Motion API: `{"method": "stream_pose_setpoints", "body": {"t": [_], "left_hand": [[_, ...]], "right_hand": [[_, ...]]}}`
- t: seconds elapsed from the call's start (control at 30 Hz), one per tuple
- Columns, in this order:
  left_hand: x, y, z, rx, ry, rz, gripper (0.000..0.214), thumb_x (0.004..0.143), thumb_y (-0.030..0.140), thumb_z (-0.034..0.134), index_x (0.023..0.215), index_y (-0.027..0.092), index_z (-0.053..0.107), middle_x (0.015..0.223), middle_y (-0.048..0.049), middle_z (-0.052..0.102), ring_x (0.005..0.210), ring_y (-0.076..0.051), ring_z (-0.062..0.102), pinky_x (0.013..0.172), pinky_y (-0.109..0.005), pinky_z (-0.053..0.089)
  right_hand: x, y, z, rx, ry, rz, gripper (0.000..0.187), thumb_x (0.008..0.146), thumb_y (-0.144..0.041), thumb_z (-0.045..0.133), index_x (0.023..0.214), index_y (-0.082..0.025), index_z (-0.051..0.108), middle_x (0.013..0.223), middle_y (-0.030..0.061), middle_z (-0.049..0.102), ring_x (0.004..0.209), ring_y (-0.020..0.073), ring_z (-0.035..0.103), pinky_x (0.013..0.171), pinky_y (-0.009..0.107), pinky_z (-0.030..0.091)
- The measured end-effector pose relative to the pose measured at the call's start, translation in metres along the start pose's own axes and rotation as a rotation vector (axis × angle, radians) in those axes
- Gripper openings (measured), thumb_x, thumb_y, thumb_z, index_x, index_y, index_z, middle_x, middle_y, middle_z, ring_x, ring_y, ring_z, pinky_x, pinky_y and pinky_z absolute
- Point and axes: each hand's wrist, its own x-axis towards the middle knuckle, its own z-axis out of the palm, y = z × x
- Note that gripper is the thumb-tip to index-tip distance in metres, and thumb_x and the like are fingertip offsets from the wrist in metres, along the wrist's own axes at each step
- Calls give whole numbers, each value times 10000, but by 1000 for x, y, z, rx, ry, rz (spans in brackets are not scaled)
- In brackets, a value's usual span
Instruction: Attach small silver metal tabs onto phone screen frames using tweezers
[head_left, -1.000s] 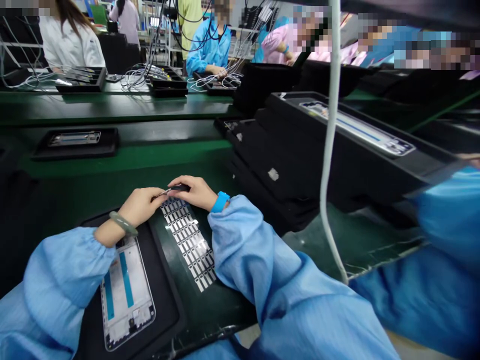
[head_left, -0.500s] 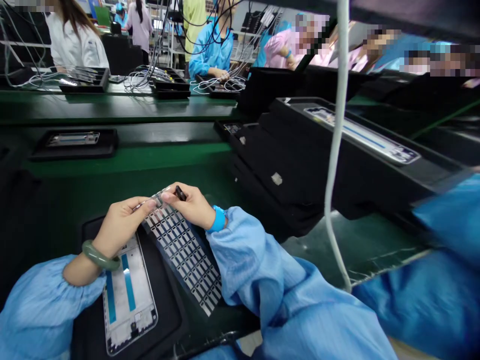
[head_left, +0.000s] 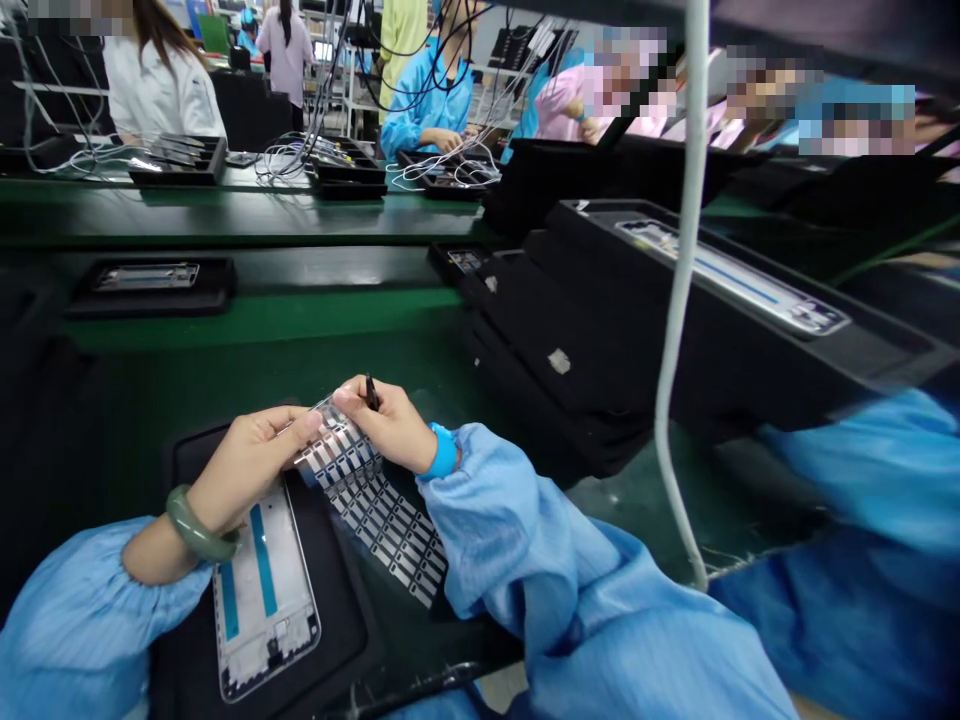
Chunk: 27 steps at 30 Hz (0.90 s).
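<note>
Between both hands I hold a clear sheet of stickers [head_left: 386, 530], printed with rows of small silver-and-black pieces; its lower part hangs down to the right. My left hand [head_left: 251, 455] pinches the sheet's upper left edge. My right hand [head_left: 386, 420] is closed at its top corner, and a dark, thin tool [head_left: 372, 392] sticks up from those fingers; its kind is unclear. Below my left wrist, a silver phone frame [head_left: 281, 610] with two blue strips lies in a black tray [head_left: 349, 630].
A pile of black trays [head_left: 570, 330] stands to the right, with another phone frame [head_left: 735, 280] on top. A white cable [head_left: 679, 300] hangs in front. At the back left lies a small tray [head_left: 150, 290]. A blue sleeve [head_left: 862, 520] is at right; people work across the bench.
The sheet has bent across its upper part, and its lower end has risen slightly. My hands have shifted slightly right and down in view. The dark tool now points more upright.
</note>
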Motion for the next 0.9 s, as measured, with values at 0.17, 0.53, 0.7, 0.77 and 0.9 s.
{"method": "stream_pose_setpoints", "body": {"t": [0.17,0.53,0.7,0.77,0.9], "left_hand": [[-9,0,-4,-30,-22,-35,382,710,502,631,809,136,676,690,-35,652,618,-129,577,642,-274,483],[-18,-5,-11,16,65,-90,348,676,456,680,793,128,666,598,1,609,531,-78,498,501,-183,414],[-24,-7,-15,-22,51,-119,399,721,507,618,809,121,667,686,-35,648,598,-110,555,568,-226,481],[-26,-7,-16,-69,28,-136,454,765,541,547,836,110,671,729,-63,661,637,-131,579,591,-246,496],[-27,-5,-17,-144,-36,-146,542,797,588,458,919,103,667,772,-86,668,677,-155,595,609,-277,514]], "right_hand": [[-3,-1,4,109,-65,45,248,737,-385,625,707,-143,577,633,-36,519,585,70,449,598,218,394],[-6,-1,12,223,-98,138,244,745,-366,627,713,-130,573,635,-34,511,591,67,435,601,221,364],[-6,3,16,221,-146,187,259,752,-380,616,785,-123,617,692,-14,557,642,80,475,653,234,383],[-6,4,18,215,-124,210,265,727,-387,643,720,-125,606,624,-32,521,590,69,442,619,227,372],[-6,4,18,229,-108,217,282,724,-404,640,701,-128,586,625,-33,522,577,66,436,594,223,364]]}}
